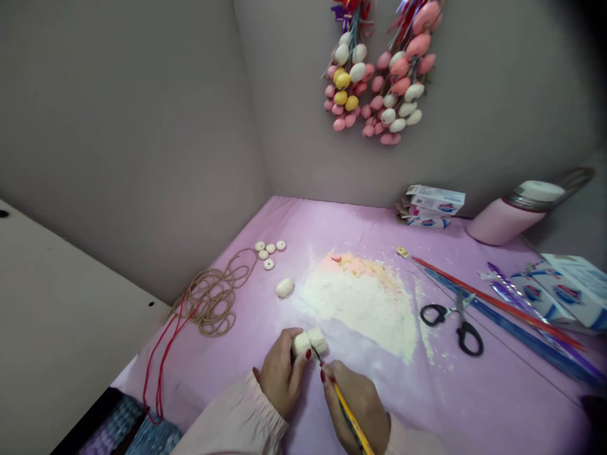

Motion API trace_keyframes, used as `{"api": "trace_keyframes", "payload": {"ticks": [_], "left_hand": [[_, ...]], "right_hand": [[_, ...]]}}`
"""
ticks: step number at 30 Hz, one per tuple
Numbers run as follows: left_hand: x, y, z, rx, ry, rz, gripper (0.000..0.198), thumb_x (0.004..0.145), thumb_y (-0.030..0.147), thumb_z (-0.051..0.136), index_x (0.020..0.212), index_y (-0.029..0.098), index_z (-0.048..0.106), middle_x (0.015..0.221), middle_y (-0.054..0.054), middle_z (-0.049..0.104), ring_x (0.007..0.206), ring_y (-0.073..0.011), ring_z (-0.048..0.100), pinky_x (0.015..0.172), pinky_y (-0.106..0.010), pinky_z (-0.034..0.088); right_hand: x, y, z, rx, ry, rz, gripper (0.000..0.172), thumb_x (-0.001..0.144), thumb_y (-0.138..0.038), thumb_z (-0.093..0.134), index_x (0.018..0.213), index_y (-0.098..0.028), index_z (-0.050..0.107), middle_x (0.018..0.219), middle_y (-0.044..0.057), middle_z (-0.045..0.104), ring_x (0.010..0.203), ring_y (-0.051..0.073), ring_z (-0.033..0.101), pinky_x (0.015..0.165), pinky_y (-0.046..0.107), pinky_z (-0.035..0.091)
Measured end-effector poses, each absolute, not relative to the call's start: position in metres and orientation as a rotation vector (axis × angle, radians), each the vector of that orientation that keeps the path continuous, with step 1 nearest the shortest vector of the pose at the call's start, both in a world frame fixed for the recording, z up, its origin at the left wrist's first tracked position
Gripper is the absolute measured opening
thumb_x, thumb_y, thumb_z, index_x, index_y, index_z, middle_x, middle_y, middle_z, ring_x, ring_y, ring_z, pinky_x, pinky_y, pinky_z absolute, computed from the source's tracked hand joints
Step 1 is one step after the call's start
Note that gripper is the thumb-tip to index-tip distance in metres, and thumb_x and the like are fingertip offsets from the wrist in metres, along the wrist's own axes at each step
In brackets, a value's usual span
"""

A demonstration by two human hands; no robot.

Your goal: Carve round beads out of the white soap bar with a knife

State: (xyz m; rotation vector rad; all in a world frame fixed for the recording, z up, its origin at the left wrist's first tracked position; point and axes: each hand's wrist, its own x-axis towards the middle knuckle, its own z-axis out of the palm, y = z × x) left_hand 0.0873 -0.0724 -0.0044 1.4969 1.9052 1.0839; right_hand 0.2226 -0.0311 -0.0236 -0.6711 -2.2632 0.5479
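My left hand [281, 374] is closed around a block of white soap [317, 340], which has a groove or split across its middle. In my right hand [360, 399] is a carving knife [349, 417] with a yellow handle. Its thin dark tip touches the soap at that groove, close to my left thumb. Beyond my left hand lies a rounded white piece [284, 288]. Several small white beads with holes [270, 248] sit farther back. A wide pile of white shavings [355, 309], pinkish and yellow at its far side, spreads ahead of my hands.
Black-handled scissors [459, 322] and red, blue and purple strips [502, 303] lie at right. Soap boxes [436, 201] and a pink bottle [507, 218] stand behind. Brown cord [213, 297] and red cord [164, 354] are at left. Colourful bead bunches [379, 82] hang on the wall.
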Motion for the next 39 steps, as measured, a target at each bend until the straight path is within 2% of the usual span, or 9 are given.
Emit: {"api": "trace_keyframes", "payload": {"ticks": [8,13,15,18,20,26,39], "left_hand": [[0.087,-0.075,-0.006,1.548,1.908,1.062,0.023,0.077,0.029,0.035,0.096,0.016,0.040,0.081,-0.005,0.051,0.073,-0.0141,0.049,0.067,-0.028,0.039],[0.089,-0.076,-0.006,1.543,1.915,1.088,0.024,0.076,0.029,0.036,0.096,0.017,0.040,0.082,-0.006,0.051,0.074,-0.0155,0.049,0.068,-0.030,0.039],[0.090,-0.077,-0.006,1.532,1.925,1.073,0.024,0.076,0.028,0.036,0.096,0.017,0.040,0.084,-0.006,0.051,0.077,-0.0161,0.049,0.070,-0.031,0.039],[0.091,-0.077,-0.006,1.502,1.944,1.073,0.024,0.076,0.028,0.036,0.097,0.017,0.039,0.086,-0.007,0.051,0.079,-0.0165,0.049,0.071,-0.032,0.040],[0.090,-0.077,-0.007,1.490,1.950,1.088,0.024,0.076,0.028,0.036,0.097,0.017,0.039,0.085,-0.006,0.051,0.078,-0.0164,0.050,0.070,-0.032,0.040],[0.089,-0.076,-0.008,1.535,1.913,1.074,0.022,0.076,0.026,0.037,0.096,0.017,0.040,0.084,-0.006,0.051,0.078,-0.0158,0.050,0.070,-0.031,0.040],[0.089,-0.077,-0.007,1.542,1.922,1.086,0.022,0.076,0.026,0.036,0.095,0.017,0.040,0.082,-0.005,0.050,0.074,-0.0152,0.048,0.067,-0.031,0.039]], "right_hand": [[0.225,-0.039,-0.023,-0.749,-2.219,0.572,0.011,0.079,-0.019,0.031,0.070,-0.020,0.038,0.050,-0.003,0.047,0.043,0.009,0.047,0.042,0.020,0.033],[0.226,-0.041,-0.019,-0.839,-2.110,0.558,0.013,0.079,-0.025,0.034,0.071,-0.022,0.044,0.050,-0.003,0.052,0.044,0.010,0.051,0.043,0.019,0.038],[0.225,-0.040,-0.019,-0.836,-2.091,0.590,0.013,0.079,-0.026,0.034,0.076,-0.022,0.047,0.054,-0.003,0.055,0.048,0.011,0.054,0.046,0.020,0.041],[0.222,-0.037,-0.017,-0.837,-2.069,0.621,0.020,0.079,-0.025,0.033,0.094,-0.021,0.045,0.072,0.000,0.061,0.061,0.012,0.058,0.054,0.021,0.045],[0.221,-0.033,-0.015,-0.798,-2.092,0.624,0.022,0.079,-0.023,0.033,0.098,-0.021,0.044,0.076,0.000,0.061,0.065,0.011,0.058,0.056,0.020,0.046],[0.219,-0.026,-0.014,-0.679,-2.149,0.669,0.019,0.077,-0.016,0.036,0.094,-0.019,0.044,0.077,0.002,0.059,0.071,0.011,0.057,0.062,0.019,0.045],[0.219,-0.031,-0.009,-0.633,-2.199,0.595,0.022,0.076,-0.012,0.033,0.095,-0.018,0.044,0.069,0.003,0.057,0.063,0.012,0.056,0.056,0.021,0.043]]}}
